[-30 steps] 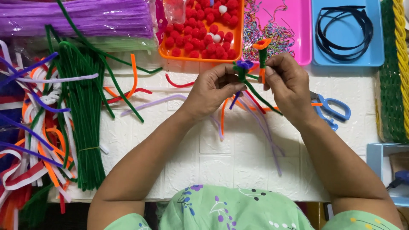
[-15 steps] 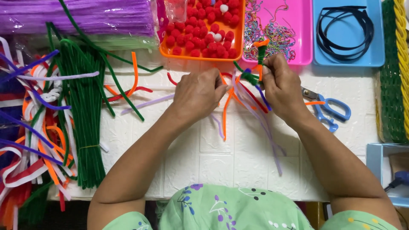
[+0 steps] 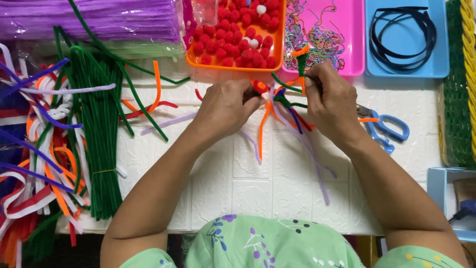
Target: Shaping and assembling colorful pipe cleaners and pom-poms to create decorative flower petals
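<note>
On the white tiled bench [image 3: 277, 193], a thick green pipe-cleaner bundle [image 3: 96, 134] lies unused at left. Mid-bench, both hands hold the part-built multicoloured pipe-cleaner twist [image 3: 285, 101]: left hand [image 3: 225, 106] pinched on its red end, right hand [image 3: 332, 101] closed on the green stem. Loose tails still dangle, so shaping looks unfinished.

A white bench [image 3: 258, 183] with a raised brick pattern fills the view (evenly lit, soft shadows); dark floor shows below its near edge.
</note>
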